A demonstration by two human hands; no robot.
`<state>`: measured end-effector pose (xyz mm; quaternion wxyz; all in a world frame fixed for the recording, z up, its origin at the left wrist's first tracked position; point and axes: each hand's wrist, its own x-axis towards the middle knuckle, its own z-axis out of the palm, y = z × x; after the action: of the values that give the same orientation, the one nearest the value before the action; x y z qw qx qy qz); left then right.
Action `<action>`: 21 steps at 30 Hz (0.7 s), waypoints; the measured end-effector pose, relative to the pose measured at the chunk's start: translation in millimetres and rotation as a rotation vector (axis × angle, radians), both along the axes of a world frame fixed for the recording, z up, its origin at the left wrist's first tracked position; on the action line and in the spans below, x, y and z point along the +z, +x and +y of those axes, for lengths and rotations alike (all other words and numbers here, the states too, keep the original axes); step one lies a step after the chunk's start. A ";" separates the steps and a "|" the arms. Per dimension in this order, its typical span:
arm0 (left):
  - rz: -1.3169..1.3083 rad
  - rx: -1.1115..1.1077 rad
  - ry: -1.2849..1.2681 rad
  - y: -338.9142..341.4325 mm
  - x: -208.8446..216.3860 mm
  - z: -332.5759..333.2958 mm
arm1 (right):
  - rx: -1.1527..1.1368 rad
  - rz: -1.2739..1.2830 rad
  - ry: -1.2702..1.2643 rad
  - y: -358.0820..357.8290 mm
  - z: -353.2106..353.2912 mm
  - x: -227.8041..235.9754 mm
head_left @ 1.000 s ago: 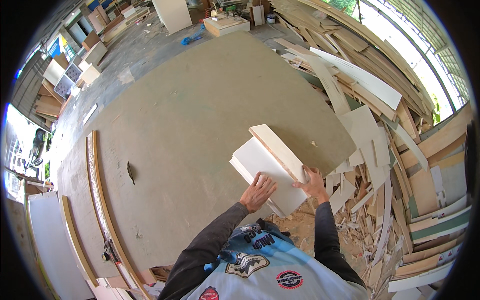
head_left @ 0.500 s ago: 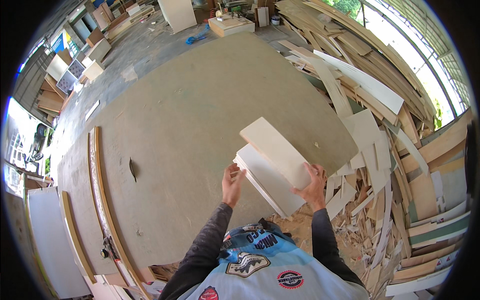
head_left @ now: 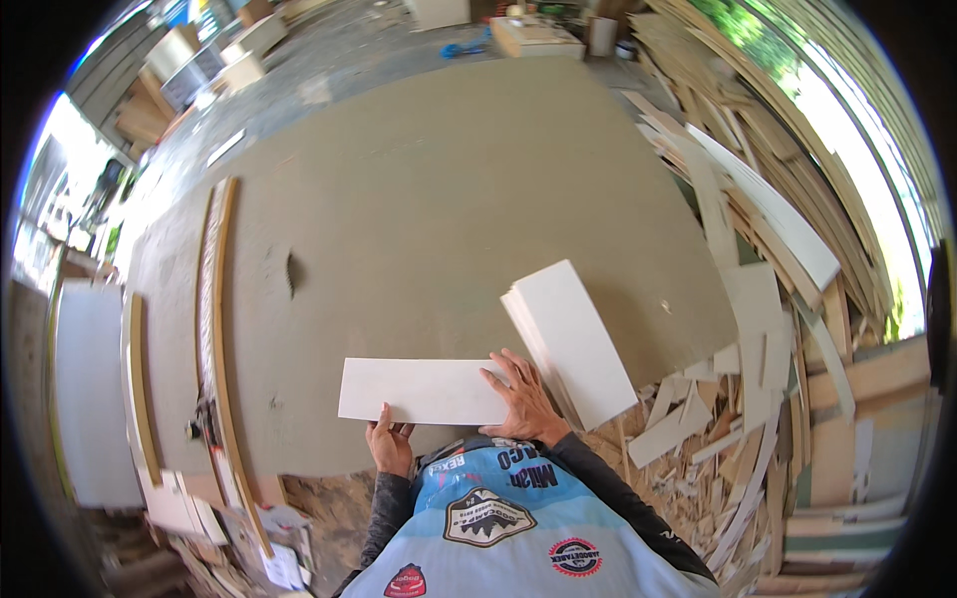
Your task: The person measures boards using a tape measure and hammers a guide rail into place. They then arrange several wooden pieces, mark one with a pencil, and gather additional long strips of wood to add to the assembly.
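A rectangular white board (head_left: 424, 390) lies crosswise close to my body, at the near edge of the large worktable (head_left: 429, 219). My left hand (head_left: 389, 442) grips its near edge toward the left end, thumb on top and the other fingers mostly hidden beneath. My right hand (head_left: 526, 401) holds the board's right end, fingers spread over its upper face. Just right of that hand sits a stack of similar white boards (head_left: 578, 344), slanting away from me, its layered edges showing on the left side.
Long wooden strips (head_left: 221, 329) run along the table's left side, with a small dark tool (head_left: 202, 424) near their lower end. A dark thin piece (head_left: 291, 275) lies on the tabletop. Offcuts (head_left: 688, 419) and long panels (head_left: 788, 179) pile up on the right.
The top board has come off the stack, moved left and turned crosswise before me. My left hand has left the stack and now grips that board; my right hand has moved left with it.
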<state>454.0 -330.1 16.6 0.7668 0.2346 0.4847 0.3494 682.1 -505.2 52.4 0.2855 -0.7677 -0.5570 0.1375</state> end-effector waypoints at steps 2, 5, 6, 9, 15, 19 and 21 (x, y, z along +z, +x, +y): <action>0.058 0.095 0.003 -26.0 1.2 1.0 | 0.030 0.055 0.024 -13.0 11.1 -13.5; 0.075 0.203 0.023 -58.1 -18.9 10.5 | 0.052 0.159 -0.025 -22.8 19.2 -30.2; 0.080 0.250 0.031 -63.8 -19.2 14.2 | 0.058 0.239 -0.041 -25.3 22.8 -37.4; 0.103 0.338 0.064 -84.4 -12.4 31.5 | 0.153 0.174 -0.014 -41.4 43.2 -45.3; 0.130 0.316 0.061 -143.5 -10.2 77.2 | 0.189 0.227 0.035 -90.8 101.4 -47.1; 0.131 0.236 0.071 -195.5 -34.7 119.5 | 0.173 0.268 0.104 -125.5 142.8 -49.3; 0.157 0.217 0.081 -212.4 -34.7 139.3 | 0.156 0.290 0.117 -145.6 161.9 -50.5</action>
<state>241.6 -190.9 -18.1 0.6741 0.2382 0.5513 0.4300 536.5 -343.3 1.8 0.3956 -0.6764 -0.5749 0.2356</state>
